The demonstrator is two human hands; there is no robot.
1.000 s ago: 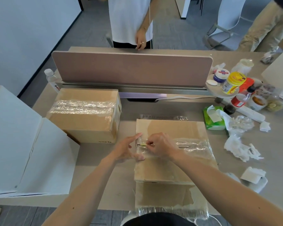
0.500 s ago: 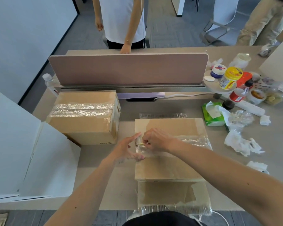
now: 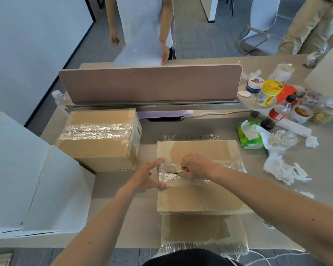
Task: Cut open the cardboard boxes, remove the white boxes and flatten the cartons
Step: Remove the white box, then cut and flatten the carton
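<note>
A taped cardboard box (image 3: 198, 196) lies in front of me on the desk. My right hand (image 3: 197, 166) grips a small yellow-handled cutter (image 3: 178, 171), its blade on the clear tape seam near the box's left end. My left hand (image 3: 149, 178) presses against the box's left edge, forefinger and thumb spread on either side of the seam. A second taped cardboard box (image 3: 102, 139) stands to the left. Two white boxes (image 3: 27, 181) rest at the far left of the desk. A flattened carton (image 3: 202, 231) lies under the box at the near edge.
A pink divider screen (image 3: 150, 83) crosses the desk behind the boxes. Jars, bottles, a green tissue pack (image 3: 250, 135) and crumpled tissues (image 3: 283, 169) crowd the right side. A strip of peeled tape (image 3: 190, 137) lies behind the box. Two people stand beyond the desk.
My right hand has drawn the cutter leftward along the tape seam toward the box's left edge. My left hand stays braced there. The person behind the divider has shifted.
</note>
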